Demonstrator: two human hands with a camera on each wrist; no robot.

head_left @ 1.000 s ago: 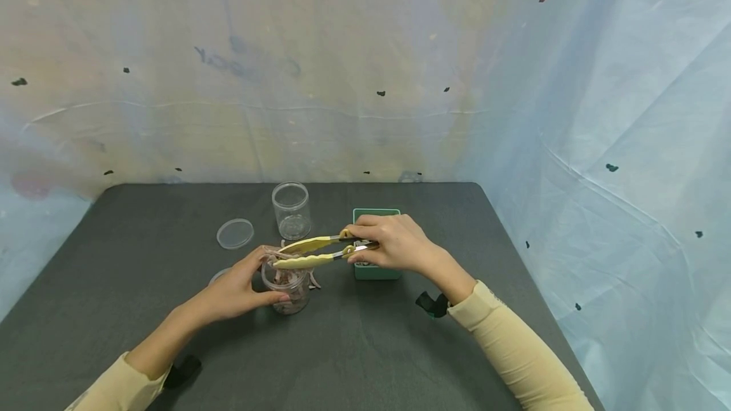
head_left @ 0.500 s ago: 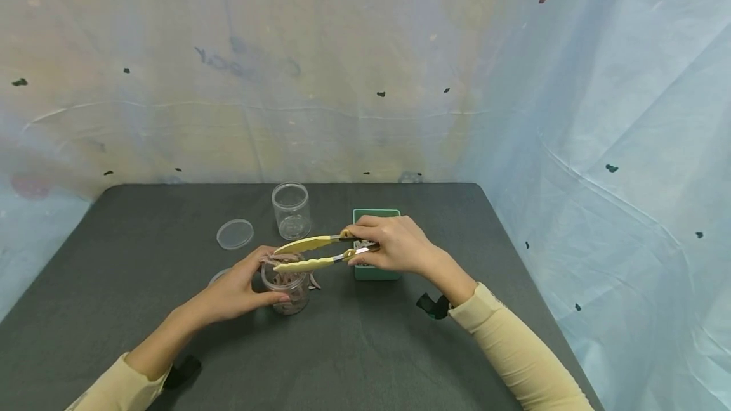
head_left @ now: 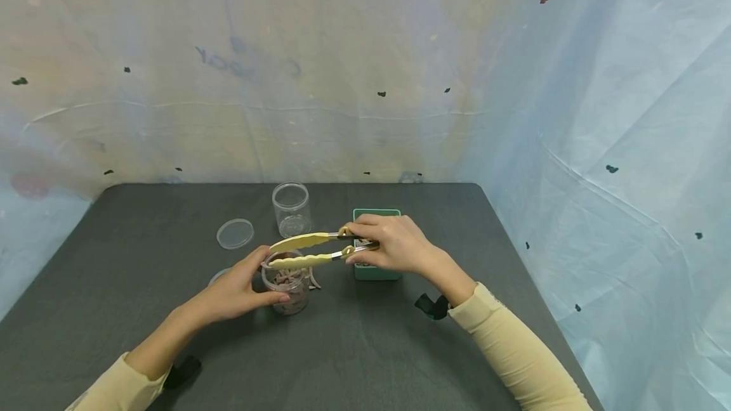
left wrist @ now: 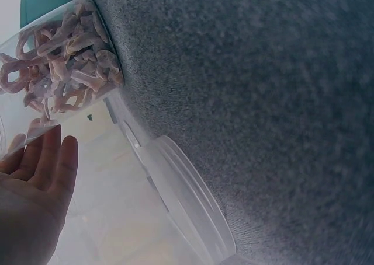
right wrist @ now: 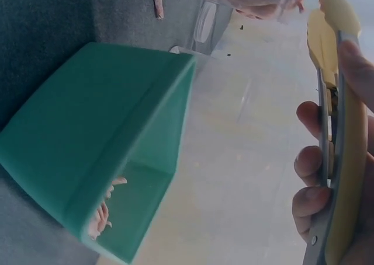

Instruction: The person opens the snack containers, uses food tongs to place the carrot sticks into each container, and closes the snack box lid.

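In the head view my left hand (head_left: 242,287) holds a clear plastic jar (head_left: 296,304) around its side, thumb in front and fingers behind. Pinkish-brown, curled, meat-like strips (left wrist: 64,66) fill much of it in the left wrist view. My right hand (head_left: 394,243) grips yellow-tipped tongs (right wrist: 350,160). Their two tips lie apart over the jar's mouth, and no strip shows between them. Beneath the right hand stands a green rectangular container (right wrist: 93,113), with a few similar strips (right wrist: 100,218) visible inside it.
Behind the held jar stands a second clear jar (head_left: 292,214). To its left lies a clear round lid (head_left: 235,234); another lid (head_left: 217,276) is partly hidden by the left hand. A loose strip (head_left: 313,280) lies right of the held jar on the dark table (head_left: 365,354).
Strips that stuck up at the jar's rim beside the tongs are now down inside it. The tongs' tips have shifted slightly left. My left hand and the jar have stayed put.
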